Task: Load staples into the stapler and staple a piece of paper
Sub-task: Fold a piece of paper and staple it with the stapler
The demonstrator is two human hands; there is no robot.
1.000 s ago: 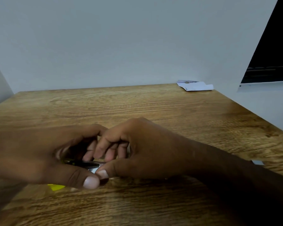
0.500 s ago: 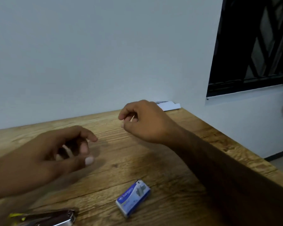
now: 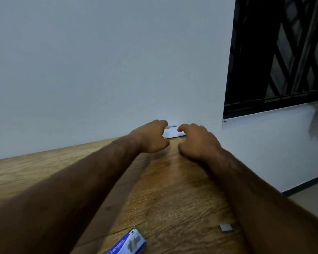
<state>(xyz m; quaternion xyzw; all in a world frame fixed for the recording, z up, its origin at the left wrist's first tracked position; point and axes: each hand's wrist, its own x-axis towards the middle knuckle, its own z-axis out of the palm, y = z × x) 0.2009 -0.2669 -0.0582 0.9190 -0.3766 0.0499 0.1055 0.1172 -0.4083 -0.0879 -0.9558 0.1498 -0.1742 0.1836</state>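
So you'd reached for the paper [image 3: 172,133] by the wall: left hand [image 3: 151,138] & right hand [image 3: 196,142] half-curled, holding nothing yet. Next, prob. pinch its edges.

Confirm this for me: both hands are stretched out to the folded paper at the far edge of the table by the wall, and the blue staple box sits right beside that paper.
Not quite. The staple box lies at the near edge of the table, far from the paper, as the head view shows. The rest holds: left hand and right hand both reach the paper by the wall.
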